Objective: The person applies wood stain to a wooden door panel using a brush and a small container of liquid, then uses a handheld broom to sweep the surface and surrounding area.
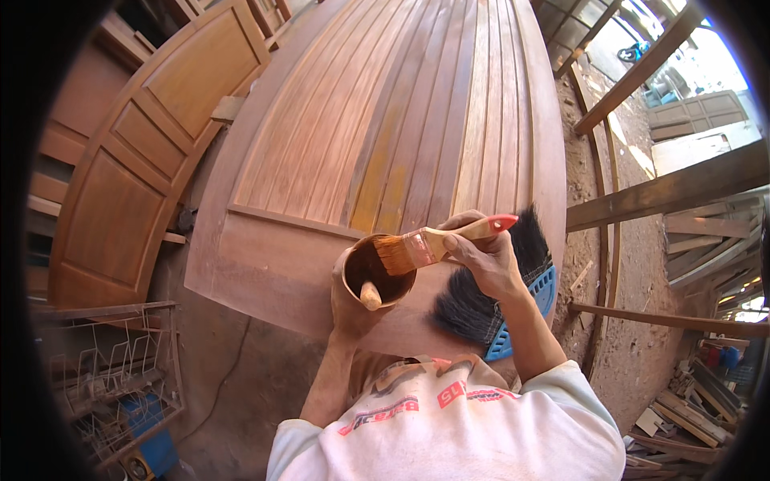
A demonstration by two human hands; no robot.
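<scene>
My left hand (350,314) is wrapped round a cup-like container (358,266) with a dark brown inside. A pale round-ended wooden stick (370,295) rests in it, leaning toward me. In my right hand (491,263) is a flat paintbrush (433,243) with a pale handle and red tip, gripped near the ferrule. Its orange-brown bristles hang over the container's right rim. Beneath both hands lies a large wooden door (281,268) with grooved slats, some of them darker or yellow-stained. Partly hidden under my right arm, a blue broom head (545,293) with black bristles lies on the door.
A varnished panelled door (144,152) leans at the left, near a wire rack (104,361). Timber posts and rails (674,188) run along the right side, beyond which are bare ground and piled wood scraps (690,413). A thin cable (233,365) crosses the floor.
</scene>
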